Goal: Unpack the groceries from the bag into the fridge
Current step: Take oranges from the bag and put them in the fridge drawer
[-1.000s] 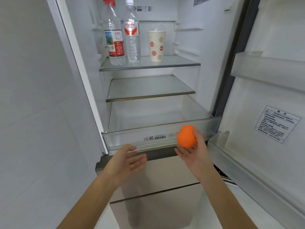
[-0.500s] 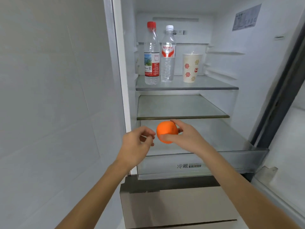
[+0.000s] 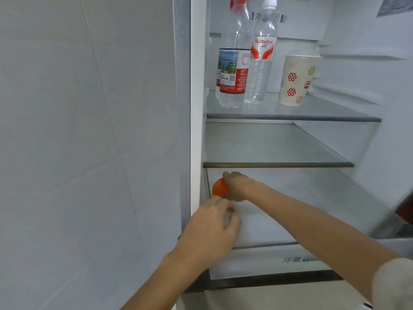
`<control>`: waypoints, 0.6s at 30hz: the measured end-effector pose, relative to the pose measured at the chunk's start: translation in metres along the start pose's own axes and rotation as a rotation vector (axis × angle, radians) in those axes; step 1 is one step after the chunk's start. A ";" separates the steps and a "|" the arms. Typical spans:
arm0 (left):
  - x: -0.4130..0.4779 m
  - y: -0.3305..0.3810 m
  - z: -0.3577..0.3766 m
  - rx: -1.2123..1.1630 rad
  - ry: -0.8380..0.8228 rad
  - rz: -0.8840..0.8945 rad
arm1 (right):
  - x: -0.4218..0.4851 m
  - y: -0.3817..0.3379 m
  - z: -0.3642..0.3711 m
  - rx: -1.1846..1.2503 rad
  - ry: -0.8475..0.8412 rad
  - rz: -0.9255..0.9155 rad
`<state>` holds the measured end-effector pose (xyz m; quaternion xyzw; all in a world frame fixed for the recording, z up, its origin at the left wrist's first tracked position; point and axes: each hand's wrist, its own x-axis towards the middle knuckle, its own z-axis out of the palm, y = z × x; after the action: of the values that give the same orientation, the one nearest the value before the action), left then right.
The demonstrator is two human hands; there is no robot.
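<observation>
Item: 1 orange [image 3: 219, 187], round, bright, unbagged. Location: inside the fridge [image 3: 197, 108], at the far left end of the clear crisper drawer [image 3: 263, 258], below the 2 glass shelves and close against the left wall. Whether it already rests on the drawer floor cannot be told; the hand covers its right side.

Hands: right hand [image 3: 237, 185] reaches across into the drawer, curled over the orange from the right, fingers closed around it. Left hand [image 3: 214, 229] hangs just in front of the drawer's left corner, fingers loosely curled, holding nothing that I can see; motion blur hides the fingertips.

Handling, as a judgement: light for 1 hand, firm with a slightly yielding peel, and not fragile. The skin looks dry, so slipping seems unlikely. Being round, it will roll if released on a smooth floor, so a corner is the safer resting place. Best hold: around its widest part, palm over the top.

Also present: 2 water bottles [image 3: 232, 70] and 1 patterned paper cup [image 3: 296, 80] on the upper shelf [image 3: 290, 118]; middle shelf [image 3: 277, 164] bare. The bag is not in view.
</observation>
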<state>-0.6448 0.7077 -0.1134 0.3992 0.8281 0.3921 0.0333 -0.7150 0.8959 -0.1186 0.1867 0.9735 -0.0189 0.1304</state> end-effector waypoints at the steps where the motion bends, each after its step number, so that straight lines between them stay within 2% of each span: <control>1: 0.000 0.000 0.000 0.004 -0.004 -0.001 | 0.006 0.000 0.004 -0.012 0.021 -0.010; 6: 0.000 0.003 -0.002 0.025 -0.038 -0.029 | 0.007 0.004 0.005 0.028 0.012 -0.010; 11: 0.006 0.010 -0.004 0.128 -0.107 -0.021 | -0.056 0.034 -0.019 0.034 -0.023 -0.089; 14: 0.012 0.025 -0.007 0.230 -0.153 0.027 | -0.117 0.062 -0.026 0.159 0.059 -0.089; 18: 0.011 0.063 0.000 0.212 -0.173 0.111 | -0.207 0.107 -0.022 0.316 0.254 -0.028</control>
<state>-0.6118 0.7390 -0.0681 0.4780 0.8355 0.2679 0.0405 -0.4958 0.9235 -0.0418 0.1924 0.9696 -0.1493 -0.0245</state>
